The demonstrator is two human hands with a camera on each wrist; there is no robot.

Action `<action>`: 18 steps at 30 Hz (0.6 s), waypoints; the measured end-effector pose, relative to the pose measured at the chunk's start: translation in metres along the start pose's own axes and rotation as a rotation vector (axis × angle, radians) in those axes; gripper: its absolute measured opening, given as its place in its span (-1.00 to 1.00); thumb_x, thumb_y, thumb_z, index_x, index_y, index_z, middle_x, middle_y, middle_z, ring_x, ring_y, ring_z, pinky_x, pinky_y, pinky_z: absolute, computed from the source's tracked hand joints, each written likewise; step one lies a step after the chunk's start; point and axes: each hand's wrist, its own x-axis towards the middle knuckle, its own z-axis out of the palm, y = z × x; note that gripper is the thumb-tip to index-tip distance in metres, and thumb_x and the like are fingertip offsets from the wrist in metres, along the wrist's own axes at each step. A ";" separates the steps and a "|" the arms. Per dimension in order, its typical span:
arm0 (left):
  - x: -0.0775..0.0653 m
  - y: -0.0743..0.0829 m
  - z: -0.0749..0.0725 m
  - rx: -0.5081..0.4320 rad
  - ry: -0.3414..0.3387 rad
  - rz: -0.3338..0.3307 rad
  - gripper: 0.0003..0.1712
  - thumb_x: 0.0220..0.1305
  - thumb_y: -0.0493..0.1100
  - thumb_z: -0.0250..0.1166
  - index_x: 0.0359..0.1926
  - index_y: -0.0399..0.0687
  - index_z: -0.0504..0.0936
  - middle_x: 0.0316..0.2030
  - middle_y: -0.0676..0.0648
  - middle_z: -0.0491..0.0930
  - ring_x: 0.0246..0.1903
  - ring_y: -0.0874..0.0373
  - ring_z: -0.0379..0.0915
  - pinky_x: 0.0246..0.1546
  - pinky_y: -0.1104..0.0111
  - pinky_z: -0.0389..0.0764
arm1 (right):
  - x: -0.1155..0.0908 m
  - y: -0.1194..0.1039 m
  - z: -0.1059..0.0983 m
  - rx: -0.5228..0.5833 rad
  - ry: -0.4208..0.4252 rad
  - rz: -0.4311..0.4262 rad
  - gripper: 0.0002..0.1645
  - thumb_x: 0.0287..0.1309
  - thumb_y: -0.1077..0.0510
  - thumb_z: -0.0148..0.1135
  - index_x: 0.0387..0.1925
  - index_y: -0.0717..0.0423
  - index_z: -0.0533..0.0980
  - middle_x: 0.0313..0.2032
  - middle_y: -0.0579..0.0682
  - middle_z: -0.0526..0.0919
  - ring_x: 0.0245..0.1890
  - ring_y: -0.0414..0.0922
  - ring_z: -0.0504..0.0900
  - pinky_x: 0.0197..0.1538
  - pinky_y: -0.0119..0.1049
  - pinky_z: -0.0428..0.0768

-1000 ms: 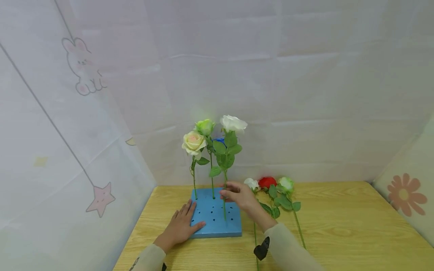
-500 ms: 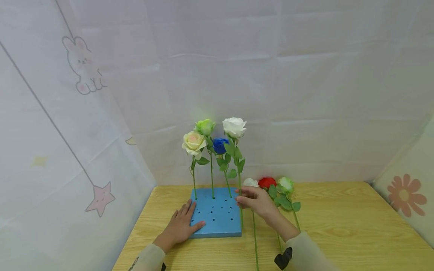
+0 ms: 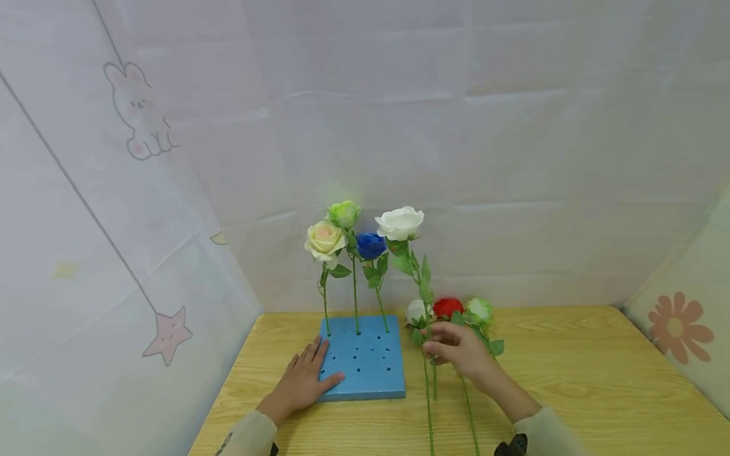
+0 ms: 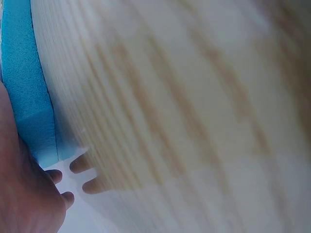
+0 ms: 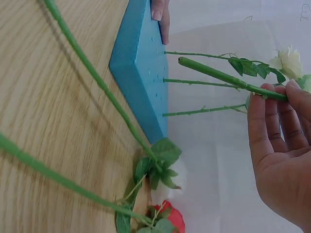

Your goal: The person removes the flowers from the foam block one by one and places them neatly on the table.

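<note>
Three roses lie near right hand pinching raised white rose; left hand outspread at block.

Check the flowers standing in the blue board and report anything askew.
The blue rose looks askew: in the head view it leans left from the blue board, while the cream rose and green rose stand nearly upright.

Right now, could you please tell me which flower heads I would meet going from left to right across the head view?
Cream flower, yellow-green flower, blue flower, raised white flower, lower white flower, red flower, pale green flower.
</note>
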 end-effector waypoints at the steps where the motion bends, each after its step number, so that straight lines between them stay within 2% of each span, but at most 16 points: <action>1: 0.000 -0.001 0.000 0.006 -0.003 -0.004 0.13 0.35 0.56 -0.03 0.63 -0.07 -0.02 0.61 -0.18 -0.14 0.54 -0.29 -0.10 0.40 -0.32 -0.02 | -0.003 -0.001 -0.003 0.002 0.008 0.013 -0.45 0.26 0.07 0.41 0.18 0.27 0.55 -0.13 0.21 0.70 -0.16 0.07 0.74 -0.11 -0.04 0.73; 5: 0.001 -0.002 0.001 0.018 -0.007 -0.016 0.15 0.32 0.60 -0.08 0.63 -0.03 -0.05 0.62 -0.14 -0.18 0.55 -0.25 -0.12 0.42 -0.29 -0.01 | -0.014 -0.001 -0.015 -0.001 0.027 0.046 -0.34 0.27 0.07 0.40 0.28 0.32 0.46 -0.07 0.22 0.68 -0.08 0.15 0.71 -0.06 -0.01 0.71; 8: 0.001 0.000 0.001 0.016 0.001 -0.012 0.14 0.34 0.58 -0.07 0.63 -0.06 -0.03 0.61 -0.17 -0.15 0.54 -0.27 -0.11 0.41 -0.31 -0.01 | -0.020 0.000 -0.025 -0.026 0.041 0.055 -0.32 0.29 0.06 0.39 0.29 0.36 0.42 -0.06 0.19 0.68 -0.08 0.14 0.72 -0.07 -0.07 0.72; 13: -0.001 0.003 -0.003 0.008 -0.003 -0.004 0.12 0.36 0.54 -0.03 0.62 -0.11 -0.01 0.61 -0.21 -0.13 0.53 -0.31 -0.10 0.40 -0.33 -0.02 | -0.029 0.005 -0.039 -0.061 0.088 0.079 -0.25 0.27 0.03 0.40 0.32 0.37 0.39 -0.08 0.12 0.67 -0.11 0.07 0.73 -0.10 -0.15 0.72; 18: -0.002 0.004 -0.003 0.028 -0.013 -0.017 0.14 0.34 0.58 -0.06 0.63 -0.07 -0.02 0.61 -0.18 -0.16 0.55 -0.28 -0.13 0.42 -0.30 -0.03 | -0.038 0.009 -0.050 -0.079 0.110 0.108 -0.22 0.26 0.00 0.41 0.35 0.34 0.38 -0.03 0.19 0.66 -0.13 0.02 0.74 -0.11 -0.18 0.72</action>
